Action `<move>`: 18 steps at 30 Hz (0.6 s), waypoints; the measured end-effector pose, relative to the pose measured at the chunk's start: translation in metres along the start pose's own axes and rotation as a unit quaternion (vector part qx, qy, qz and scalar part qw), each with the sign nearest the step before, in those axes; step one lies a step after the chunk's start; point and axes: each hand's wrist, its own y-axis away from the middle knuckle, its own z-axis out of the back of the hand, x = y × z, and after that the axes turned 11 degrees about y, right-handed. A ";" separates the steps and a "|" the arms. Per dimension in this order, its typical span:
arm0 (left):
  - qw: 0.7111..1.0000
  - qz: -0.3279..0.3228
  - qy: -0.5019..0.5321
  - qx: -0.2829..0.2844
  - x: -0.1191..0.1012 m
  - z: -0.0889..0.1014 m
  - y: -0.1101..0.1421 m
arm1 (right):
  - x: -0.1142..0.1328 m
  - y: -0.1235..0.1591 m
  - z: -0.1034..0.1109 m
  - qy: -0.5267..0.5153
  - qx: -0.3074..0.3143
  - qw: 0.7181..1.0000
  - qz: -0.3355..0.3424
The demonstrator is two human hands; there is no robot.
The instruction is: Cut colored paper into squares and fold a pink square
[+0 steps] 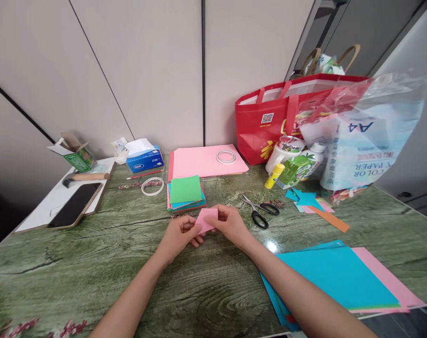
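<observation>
A small folded piece of pink paper [208,218] is held up over the table between both hands. My left hand [181,234] pinches its lower left edge, with the thumb in front and the fingers behind. My right hand [231,224] grips the right side, its thumb lying across the face of the paper. Just behind the hands sits a stack of square coloured paper [186,190] with a green sheet on top. To the right of my right hand lie scissors [258,210] with black handles, their blades slightly apart.
Large blue sheets [333,277] lie under my right forearm. Behind are pink sheets [199,162] with a tape roll [226,157], and another tape roll [152,186]. A glue stick [274,176] stands near a red bag [259,126]. At left are a phone [75,205] and hammer [90,177].
</observation>
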 end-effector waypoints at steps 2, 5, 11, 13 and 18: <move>1.000 -0.001 -0.006 0.020 0.001 -0.001 0.001 | -0.001 0.001 -0.001 0.013 0.034 0.999 0.014; 1.000 0.003 0.020 0.019 0.004 -0.001 0.002 | 0.001 0.003 -0.002 0.033 0.045 0.998 0.029; 0.999 -0.014 0.028 0.017 0.003 -0.001 0.001 | 0.004 0.003 -0.001 0.044 0.045 0.997 0.039; 0.999 -0.040 0.002 -0.004 0.002 0.000 0.000 | 0.002 0.003 0.001 0.071 0.047 0.995 0.052; 0.995 -0.053 -0.006 -0.082 0.005 0.002 -0.002 | -0.003 0.002 -0.001 0.072 0.057 0.995 0.043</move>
